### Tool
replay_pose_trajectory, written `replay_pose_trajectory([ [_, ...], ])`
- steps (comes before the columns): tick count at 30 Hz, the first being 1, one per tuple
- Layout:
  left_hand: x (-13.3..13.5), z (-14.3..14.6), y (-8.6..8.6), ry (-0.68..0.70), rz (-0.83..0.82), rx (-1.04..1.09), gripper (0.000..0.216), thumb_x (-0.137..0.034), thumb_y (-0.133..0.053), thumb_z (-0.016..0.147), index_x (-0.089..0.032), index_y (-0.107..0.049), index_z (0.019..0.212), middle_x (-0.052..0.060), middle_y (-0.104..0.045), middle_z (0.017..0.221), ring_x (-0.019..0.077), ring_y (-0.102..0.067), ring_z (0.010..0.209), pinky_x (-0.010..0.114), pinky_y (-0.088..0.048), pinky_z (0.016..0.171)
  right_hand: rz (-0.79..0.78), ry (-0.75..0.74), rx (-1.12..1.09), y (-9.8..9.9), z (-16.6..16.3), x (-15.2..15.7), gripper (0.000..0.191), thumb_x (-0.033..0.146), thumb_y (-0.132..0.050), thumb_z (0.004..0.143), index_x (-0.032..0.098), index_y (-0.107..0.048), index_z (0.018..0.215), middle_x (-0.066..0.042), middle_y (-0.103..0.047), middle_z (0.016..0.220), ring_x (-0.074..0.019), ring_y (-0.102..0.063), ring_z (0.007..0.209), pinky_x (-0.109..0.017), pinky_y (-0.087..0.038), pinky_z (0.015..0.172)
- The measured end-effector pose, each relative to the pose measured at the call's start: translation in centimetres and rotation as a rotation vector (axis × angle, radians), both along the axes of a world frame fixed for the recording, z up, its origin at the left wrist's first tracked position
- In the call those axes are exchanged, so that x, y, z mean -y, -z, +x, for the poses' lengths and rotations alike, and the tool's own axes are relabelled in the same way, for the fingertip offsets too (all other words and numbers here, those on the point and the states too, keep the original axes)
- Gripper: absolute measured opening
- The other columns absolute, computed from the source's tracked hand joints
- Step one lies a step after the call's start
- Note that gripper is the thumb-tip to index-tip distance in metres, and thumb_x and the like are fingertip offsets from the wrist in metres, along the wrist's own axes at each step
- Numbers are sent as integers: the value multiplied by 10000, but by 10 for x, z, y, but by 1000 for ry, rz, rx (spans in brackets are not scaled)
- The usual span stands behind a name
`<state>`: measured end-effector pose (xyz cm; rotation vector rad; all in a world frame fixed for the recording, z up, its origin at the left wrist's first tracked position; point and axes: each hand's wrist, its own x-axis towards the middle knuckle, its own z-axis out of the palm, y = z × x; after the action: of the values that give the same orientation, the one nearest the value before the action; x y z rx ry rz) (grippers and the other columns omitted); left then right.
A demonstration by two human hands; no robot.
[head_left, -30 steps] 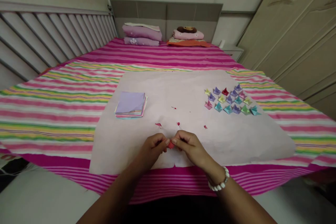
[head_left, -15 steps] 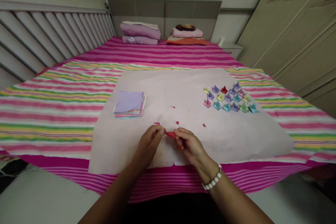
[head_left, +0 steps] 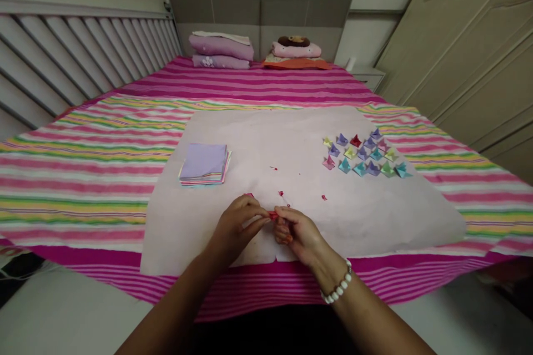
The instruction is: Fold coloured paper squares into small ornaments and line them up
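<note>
Between my two hands is a small folded piece of red paper (head_left: 272, 214), mostly covered by fingertips. My left hand (head_left: 238, 226) pinches its left end with thumb and forefinger. My right hand (head_left: 297, 231) grips the right end, its other fingers curled under. Just beyond the fingers lie small red scraps, one (head_left: 281, 193) near the right hand and another partly behind the left. A further red scrap (head_left: 324, 197) sits to the right. All of this is over a large pale paper sheet (head_left: 266, 138).
A stack of coloured square paper (head_left: 205, 162) lies at the left of the sheet. Several folded paper pieces (head_left: 362, 153) stand in rows at the right. The sheet rests on a striped bed cover (head_left: 91, 177); folded bedding (head_left: 220, 52) is by the headboard.
My left hand has moved right, closer to my right hand, its fingers now over more of the red paper. Less of that paper shows. The view has shifted slightly.
</note>
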<state>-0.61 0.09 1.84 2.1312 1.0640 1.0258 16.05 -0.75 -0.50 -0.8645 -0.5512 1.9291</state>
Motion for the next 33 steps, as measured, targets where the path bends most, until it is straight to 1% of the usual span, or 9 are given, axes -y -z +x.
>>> replay_pose_trajectory([
  [3,-3,0,0,1,37,-81,103,-212,-596,868,-234,-696,864,15,-605,836,160,-576,821,298,-470,767,-17,-38,12,0,0,-2,348,369,-721,655,201,-450,515,87,-342,394,-58,-236,355,-228,-149,379],
  [6,-8,1,-1,2,11,-86,115,-204,-584,869,-226,-695,848,22,-632,838,164,-587,827,303,-470,763,35,-73,112,1,1,-4,386,456,-661,726,201,-467,511,80,-338,396,-67,-238,361,-237,-163,389],
  [9,-16,2,-1,-48,-105,-14,98,-198,-598,842,-210,-690,809,21,-647,812,151,-589,756,273,-467,672,261,85,424,3,6,-9,403,497,-596,814,188,-544,561,43,-440,470,-93,-339,423,-249,-252,432],
  [12,-24,3,2,-87,-209,40,84,-215,-609,822,-202,-690,808,18,-639,811,136,-580,701,250,-458,610,524,289,679,5,14,-16,209,400,-686,777,198,-663,731,16,-555,647,-126,-455,564,-264,-367,544],
  [14,-30,5,7,-67,-226,40,93,-226,-606,824,-198,-693,808,19,-626,807,136,-577,699,246,-458,599,667,309,736,7,17,-22,136,329,-714,759,223,-707,843,-6,-599,769,-144,-505,649,-281,-411,614],
  [17,-39,8,17,-28,-192,25,106,-228,-595,833,-195,-688,796,18,-605,800,141,-574,716,248,-464,607,804,229,750,11,19,-30,82,278,-687,787,235,-719,850,-32,-627,846,-161,-559,721,-305,-446,672],
  [23,-58,17,33,-23,-71,64,115,-214,-563,848,-189,-661,793,27,-618,823,161,-588,790,284,-468,723,841,226,864,19,17,-48,70,232,-623,811,217,-666,758,-26,-622,785,-161,-561,681,-294,-449,641],
  [28,-69,21,51,-14,-70,68,134,-214,-539,852,-186,-647,778,38,-627,818,172,-591,823,296,-465,767,819,226,933,33,16,-61,72,204,-577,798,205,-618,739,-15,-611,725,-149,-535,631,-275,-434,597],
  [33,-72,23,68,-18,-96,47,145,-182,-514,848,-184,-637,772,29,-618,808,160,-572,800,285,-454,758,802,231,987,49,14,-66,70,161,-565,762,194,-621,736,-4,-596,697,-136,-509,596,-262,-402,572],
])
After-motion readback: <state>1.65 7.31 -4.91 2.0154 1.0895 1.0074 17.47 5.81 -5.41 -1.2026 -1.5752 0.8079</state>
